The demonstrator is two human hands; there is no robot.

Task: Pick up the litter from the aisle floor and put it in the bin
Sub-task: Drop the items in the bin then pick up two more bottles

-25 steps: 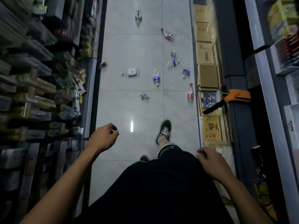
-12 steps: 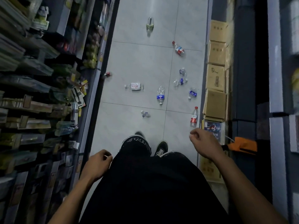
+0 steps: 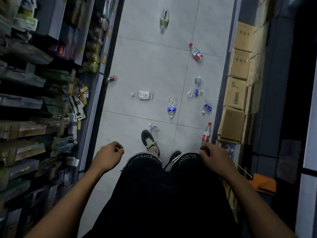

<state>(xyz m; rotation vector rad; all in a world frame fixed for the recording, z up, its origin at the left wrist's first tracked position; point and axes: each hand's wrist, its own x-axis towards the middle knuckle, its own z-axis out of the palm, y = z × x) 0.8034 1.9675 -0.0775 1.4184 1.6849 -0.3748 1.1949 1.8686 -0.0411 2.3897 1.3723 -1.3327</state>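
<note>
Task barely begun, by the look of things: nothing collected, no bin in view, all litter on the aisle floor (image 3: 147, 66). Left hand (image 3: 107, 156) low beside the left thigh, fingers (image 3: 118, 147) loosely curled, holding nothing visible; a small pale fleck at the fingertips, too small to identify. Right hand (image 3: 215, 158) beside the right thigh, fingers likewise loosely curled, holding nothing. Nearest litter: small crushed clear bottle (image 3: 154, 128) just ahead of the forward shoe (image 3: 149, 140), between the two hands and ahead of them; upright red-labelled bottle (image 3: 206, 133) against the right edge of the aisle, just beyond the right hand. Further ahead: blue-labelled bottle (image 3: 172, 107) lying lengthwise near a tile joint; white-labelled bottle (image 3: 143, 95) lying crosswise to its left; crumpled blue-labelled bottle (image 3: 207, 107) with a loose cap beside it, near the cardboard boxes (image 3: 237, 93); two small crushed bottles (image 3: 195, 92) close together; red-and-white bottle (image 3: 197, 54) beyond these; small red can-like item (image 3: 111, 78) at the foot of the left shelving (image 3: 42, 79); clear cup-like container with yellow-green contents (image 3: 164, 19) farthest off. All well apart from either hand except the two nearest. Left to do, on this evidence: everything — stooping, gathering each piece, locating the bin.
</note>
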